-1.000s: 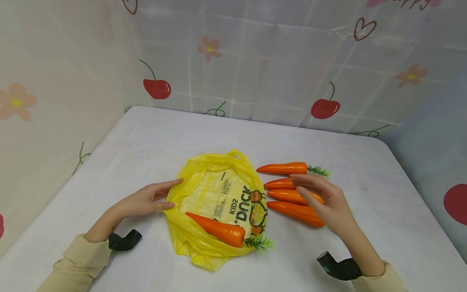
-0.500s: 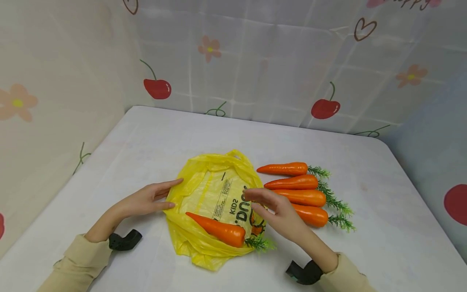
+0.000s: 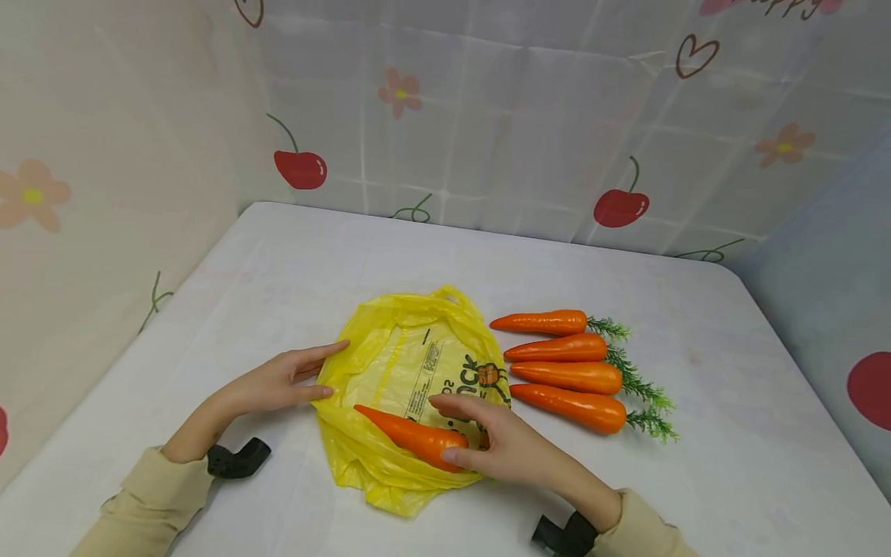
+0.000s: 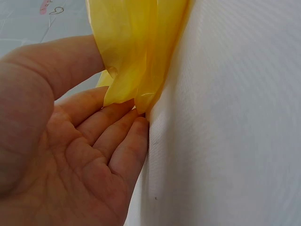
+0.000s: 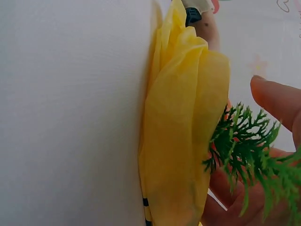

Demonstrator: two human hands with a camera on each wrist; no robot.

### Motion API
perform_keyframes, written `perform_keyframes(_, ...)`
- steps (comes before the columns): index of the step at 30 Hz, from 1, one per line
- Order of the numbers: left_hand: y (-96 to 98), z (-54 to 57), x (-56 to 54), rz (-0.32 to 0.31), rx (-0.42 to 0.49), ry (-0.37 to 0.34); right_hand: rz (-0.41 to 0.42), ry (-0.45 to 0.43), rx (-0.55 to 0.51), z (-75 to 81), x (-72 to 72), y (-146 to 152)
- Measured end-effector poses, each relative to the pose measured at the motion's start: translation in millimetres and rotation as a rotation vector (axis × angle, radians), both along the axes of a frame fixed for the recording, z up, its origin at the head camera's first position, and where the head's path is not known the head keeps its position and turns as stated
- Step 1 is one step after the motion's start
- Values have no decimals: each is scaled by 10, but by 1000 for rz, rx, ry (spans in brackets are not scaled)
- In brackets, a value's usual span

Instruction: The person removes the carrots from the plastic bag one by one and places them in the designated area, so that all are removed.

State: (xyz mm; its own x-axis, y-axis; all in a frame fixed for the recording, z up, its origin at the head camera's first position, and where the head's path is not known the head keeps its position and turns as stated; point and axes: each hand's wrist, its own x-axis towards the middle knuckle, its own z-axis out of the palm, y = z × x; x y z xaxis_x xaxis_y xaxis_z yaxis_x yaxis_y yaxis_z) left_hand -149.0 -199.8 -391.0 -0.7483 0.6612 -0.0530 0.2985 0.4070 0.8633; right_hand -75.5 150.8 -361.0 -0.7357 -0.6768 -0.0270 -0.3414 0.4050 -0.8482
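A yellow plastic bag (image 3: 383, 371) with dark print lies on the table with its mouth spread. One orange carrot (image 3: 407, 435) rests in the bag, its pointed tip to the left. My left hand (image 3: 274, 381) touches the bag's left rim; its thumb and fingers are apart, and in the left wrist view the fingers reach straight to the yellow film (image 4: 136, 56). Over the carrot's thick end hovers my right hand (image 3: 504, 442), thumb and fingers spread. In the right wrist view, green leaves (image 5: 249, 146) stand between the thumb and fingers; the head view hides most of them.
Several carrots lie in a row to the right of the bag, the nearest carrot (image 3: 574, 406) close to its rim, with green tops (image 3: 650, 422) pointing right. A white cloth covers the table (image 3: 348, 247). Behind it hangs a printed curtain (image 3: 473, 116).
My right hand has moved left and toward the near side, from above the carrot row to the carrot in the bag. The left hand and bag stay in place.
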Motion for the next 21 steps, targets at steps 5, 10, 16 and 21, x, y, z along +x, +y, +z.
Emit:
perform_keyframes(5, -3, -8, -5, 4, -4, -3, 34, -38, -10, -42, 24, -29)
perform_keyframes(10, -3, -21, -14, -14, 11, 19, 36, -47, -23, -90, 26, -49)
perform_keyframes(16, 2, -2, -4, -7, 9, 11, 16, -14, 32, -108, 22, -55)
perform_keyframes(21, 4, 5, -5, -10, 15, 5, 14, 10, 71, -113, 16, -58)
